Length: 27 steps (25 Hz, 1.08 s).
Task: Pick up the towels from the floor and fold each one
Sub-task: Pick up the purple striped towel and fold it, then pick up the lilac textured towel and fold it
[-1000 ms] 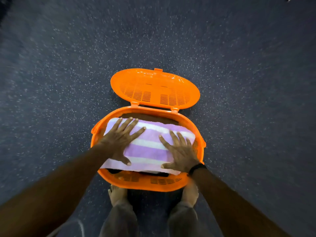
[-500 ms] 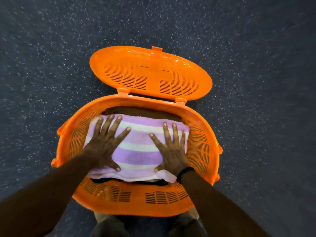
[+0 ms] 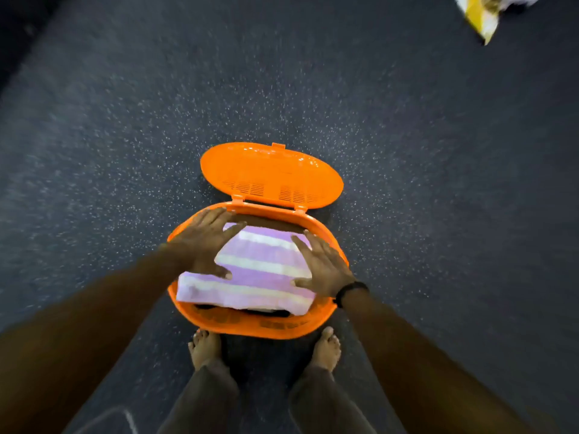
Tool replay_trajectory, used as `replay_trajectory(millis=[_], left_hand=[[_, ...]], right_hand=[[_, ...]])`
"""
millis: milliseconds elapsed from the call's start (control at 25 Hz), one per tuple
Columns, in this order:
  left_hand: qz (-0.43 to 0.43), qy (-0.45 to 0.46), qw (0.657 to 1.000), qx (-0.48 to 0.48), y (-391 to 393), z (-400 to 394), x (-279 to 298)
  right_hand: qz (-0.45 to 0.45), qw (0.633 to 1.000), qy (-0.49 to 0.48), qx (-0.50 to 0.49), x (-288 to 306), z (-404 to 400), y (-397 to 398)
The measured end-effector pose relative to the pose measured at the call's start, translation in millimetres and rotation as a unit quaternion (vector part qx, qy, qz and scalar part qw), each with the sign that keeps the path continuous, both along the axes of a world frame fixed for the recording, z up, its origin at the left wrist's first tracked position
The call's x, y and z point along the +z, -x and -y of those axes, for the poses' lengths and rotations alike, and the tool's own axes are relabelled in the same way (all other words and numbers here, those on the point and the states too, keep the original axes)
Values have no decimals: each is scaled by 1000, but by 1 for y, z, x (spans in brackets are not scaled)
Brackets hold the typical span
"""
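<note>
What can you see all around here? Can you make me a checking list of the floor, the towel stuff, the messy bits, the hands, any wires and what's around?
Surface: dark speckled floor.
Job's things: folded purple and white striped towel lies in the open orange basket, over something dark; the lid is hinged back.
Clutter: a yellow and white thing on the floor at the far right, too blurred to name.
Hands: left hand and right hand, fingers straight, over the towel; contact cannot be told. A dark band is on the right wrist.
Cables: nothing seen.
Surroundings: the person's bare feet stand just before the basket.
</note>
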<state>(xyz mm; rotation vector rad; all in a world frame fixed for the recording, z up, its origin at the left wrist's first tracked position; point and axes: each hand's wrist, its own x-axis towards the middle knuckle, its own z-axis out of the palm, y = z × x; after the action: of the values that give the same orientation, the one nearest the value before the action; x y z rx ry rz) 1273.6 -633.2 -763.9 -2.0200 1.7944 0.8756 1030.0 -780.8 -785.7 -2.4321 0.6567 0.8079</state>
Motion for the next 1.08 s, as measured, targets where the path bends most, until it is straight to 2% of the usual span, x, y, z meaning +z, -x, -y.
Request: replay_trajectory(millis=[160, 400, 640, 760, 960, 1080], left_hand=[[-1, 33, 998, 53, -16, 38, 160], [22, 178, 976, 120, -38, 101, 451], [25, 338, 920, 196, -28, 134, 690], [9, 406, 891, 202, -8, 153, 779], [-28, 487, 847, 211, 31, 185, 881], [-62, 491, 848, 191, 55, 207, 914]], right_hand=[[48, 997, 6, -51, 156, 59, -13], [159, 977, 109, -93, 457, 169, -9], [279, 930, 173, -163, 694, 239, 28], [316, 912, 191, -180, 786, 256, 51], [365, 884, 219, -191, 898, 277, 96], [386, 870, 224, -210, 939, 289, 128]])
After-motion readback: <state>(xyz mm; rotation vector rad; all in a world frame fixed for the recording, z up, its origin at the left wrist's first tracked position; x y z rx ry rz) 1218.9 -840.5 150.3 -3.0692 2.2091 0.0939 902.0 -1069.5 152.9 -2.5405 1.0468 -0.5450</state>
